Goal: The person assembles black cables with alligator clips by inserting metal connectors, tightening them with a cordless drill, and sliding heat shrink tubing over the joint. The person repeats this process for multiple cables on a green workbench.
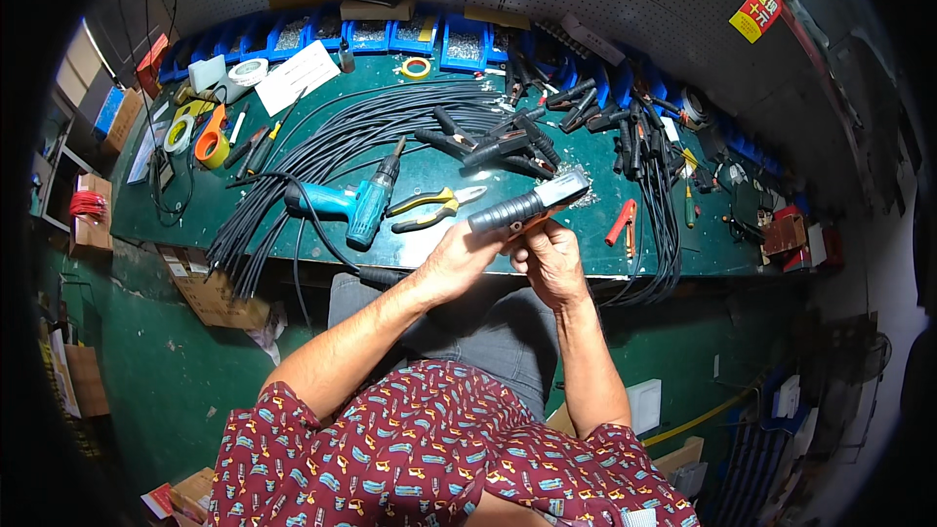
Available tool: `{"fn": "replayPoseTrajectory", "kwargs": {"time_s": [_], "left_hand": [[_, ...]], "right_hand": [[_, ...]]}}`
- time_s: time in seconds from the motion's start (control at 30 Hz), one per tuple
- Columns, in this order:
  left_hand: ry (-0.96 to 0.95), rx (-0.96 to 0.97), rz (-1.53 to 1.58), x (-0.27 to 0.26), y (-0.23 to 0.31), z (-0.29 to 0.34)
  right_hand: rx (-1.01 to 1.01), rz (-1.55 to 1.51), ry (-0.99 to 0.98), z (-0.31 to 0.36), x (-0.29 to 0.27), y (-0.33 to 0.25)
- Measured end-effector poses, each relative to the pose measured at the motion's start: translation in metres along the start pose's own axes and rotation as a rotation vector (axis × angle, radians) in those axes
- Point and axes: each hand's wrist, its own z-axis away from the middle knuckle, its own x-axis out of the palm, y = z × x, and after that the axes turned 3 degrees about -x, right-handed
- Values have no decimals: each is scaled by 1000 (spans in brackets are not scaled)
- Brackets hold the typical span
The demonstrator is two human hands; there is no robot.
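Observation:
A large black clamp (509, 215) with a ribbed handle and a greyish, shiny jaw end is held up over the bench's front edge, pointing away to the right. My left hand (462, 260) is closed round the lower side of its handle. Fingers of my right hand (552, 261) are bent against its underside, by an orange-brown part; their tips are partly hidden. Just left of the clamp lie yellow-and-black pliers (436, 207) and a teal power drill (359, 203). Beyond it is a pile of similar black clamps (496, 144).
A thick bundle of black cables (332, 132) curves across the green bench (595, 252). More cables (661, 224) hang over the edge at right, beside a red clamp (621, 222). Blue bins (464, 46) of small metal parts line the back. An orange tape dispenser (211, 142) stands left.

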Motion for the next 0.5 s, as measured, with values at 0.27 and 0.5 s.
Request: {"fn": "replayPoseTrajectory", "kwargs": {"time_s": [0.27, 0.5], "left_hand": [[35, 6, -53, 2, 5, 5], [-23, -20, -49, 2, 4, 3]], "right_hand": [[-58, -224, 15, -1, 9, 5], [-32, -230, -14, -1, 0, 13]]}}
